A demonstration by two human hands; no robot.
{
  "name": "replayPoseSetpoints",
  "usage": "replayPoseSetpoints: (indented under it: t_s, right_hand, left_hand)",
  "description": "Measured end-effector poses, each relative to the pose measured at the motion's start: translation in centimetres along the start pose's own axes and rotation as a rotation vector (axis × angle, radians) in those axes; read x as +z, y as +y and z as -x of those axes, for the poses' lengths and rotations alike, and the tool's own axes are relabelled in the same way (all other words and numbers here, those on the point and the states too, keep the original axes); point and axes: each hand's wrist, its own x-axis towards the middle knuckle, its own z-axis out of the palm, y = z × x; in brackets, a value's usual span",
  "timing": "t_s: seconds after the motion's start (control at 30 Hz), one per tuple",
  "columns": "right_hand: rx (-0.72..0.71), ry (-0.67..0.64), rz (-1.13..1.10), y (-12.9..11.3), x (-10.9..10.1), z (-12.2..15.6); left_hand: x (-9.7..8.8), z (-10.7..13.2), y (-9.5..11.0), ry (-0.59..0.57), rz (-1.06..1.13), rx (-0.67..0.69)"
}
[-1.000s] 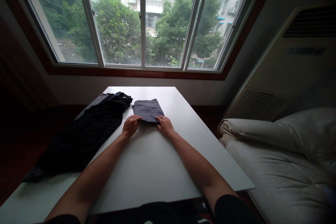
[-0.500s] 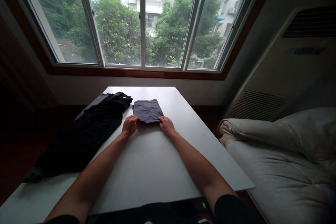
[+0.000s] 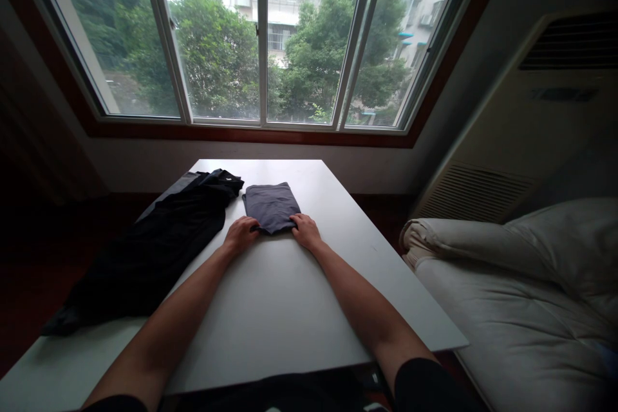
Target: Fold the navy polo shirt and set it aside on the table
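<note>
A black garment (image 3: 159,251) is lying left of the grey cloth (image 3: 270,205) on the white bench (image 3: 290,309). The left hand (image 3: 240,234) is gripping the cloth's near left corner, fingers curled on it. The right hand (image 3: 306,232) is pinching its near right corner. A sofa (image 3: 521,283) is sitting right of the cloth.

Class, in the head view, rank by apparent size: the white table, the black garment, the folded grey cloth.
1. White table, largest.
2. Black garment.
3. Folded grey cloth, smallest; it lies farthest from the camera, but the gap looks plain.
</note>
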Motion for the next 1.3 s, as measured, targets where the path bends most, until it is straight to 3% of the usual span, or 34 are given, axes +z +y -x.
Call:
replayPoseSetpoints:
  t_s: [0.17,0.4,0.67,0.93,1.17,1.3]
  right_hand:
    - [-0.008,0.006,-0.004,0.1,0.2,0.0]
    - [-0.003,0.02,-0.024,0.1,0.3,0.0]
    - [-0.022,0.05,-0.054,0.6,0.9,-0.2]
    - [-0.166,0.074,-0.085,0.5,1.6,-0.4]
    - [-0.15,0.079,-0.102,0.8,1.8,-0.6]
    - [-0.148,0.087,-0.127,1.1,2.1,-0.7]
  left_hand:
    - [0.2,0.1,0.0,0.092,0.01,-0.038]
    - [1.1,-0.3,-1.5,0.161,-0.037,-0.354]
    - [1.2,-0.6,-1.6,0.069,0.263,-0.431]
    - [0.6,-0.9,-1.1,0.058,0.752,-0.302]
    - [-1.0,-0.8,-2.2,-0.16,0.786,-0.37]
    - [-1.5,-0.9,-3.0,-0.208,0.828,-0.388]
